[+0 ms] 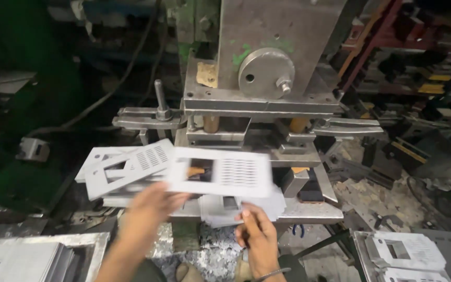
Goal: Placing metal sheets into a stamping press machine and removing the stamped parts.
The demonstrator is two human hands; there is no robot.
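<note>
Your left hand [150, 206] grips a flat grey metal plate with a square hole and slots [220, 171]; your right hand [257, 235] pinches its near edge, before the grey steel press [267, 57].

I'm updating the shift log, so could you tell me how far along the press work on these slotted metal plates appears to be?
Done: a stack of punched plates with cut-outs lies at lower right. In hand: the left hand and right hand carry a slotted plate, blurred, in front of the press die. Left: more plates are fanned on the press bed, left of it, and further sheets sit at lower left; their count can't be told.
</note>
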